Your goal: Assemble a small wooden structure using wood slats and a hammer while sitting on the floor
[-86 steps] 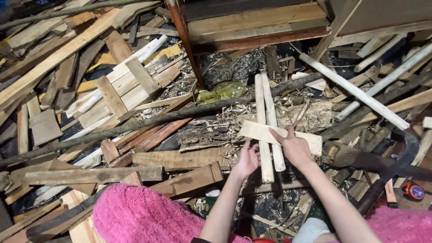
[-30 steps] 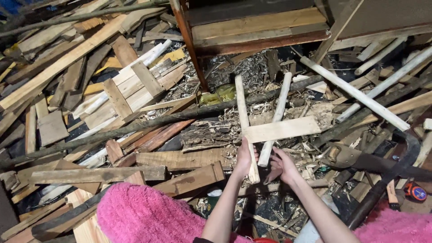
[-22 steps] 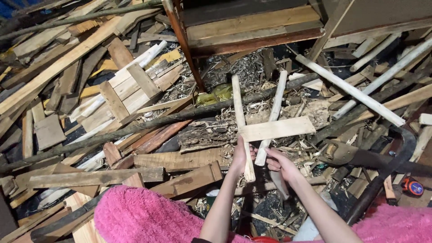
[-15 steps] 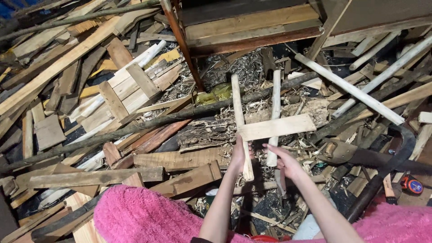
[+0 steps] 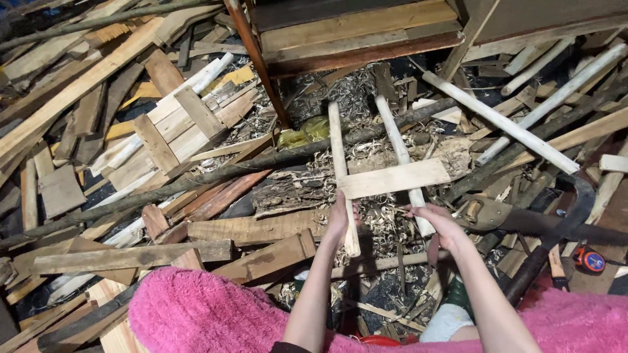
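— What's the grip?
— Left hand (image 5: 340, 219) wraps the left pole (image 5: 341, 173), right hand (image 5: 439, 222) clasps the right pole (image 5: 400, 157); the flat crosspiece (image 5: 394, 178) bridges both just above the fingers.
— Risk?
— If the poles splay, that crosspiece could twist loose into the shavings (image 5: 379, 225) below, beside the handsaw (image 5: 504, 216).

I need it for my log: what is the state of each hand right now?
Left hand: closed on the left pale stick of the wooden frame.
Right hand: closed on the right pale stick, near its lower end.
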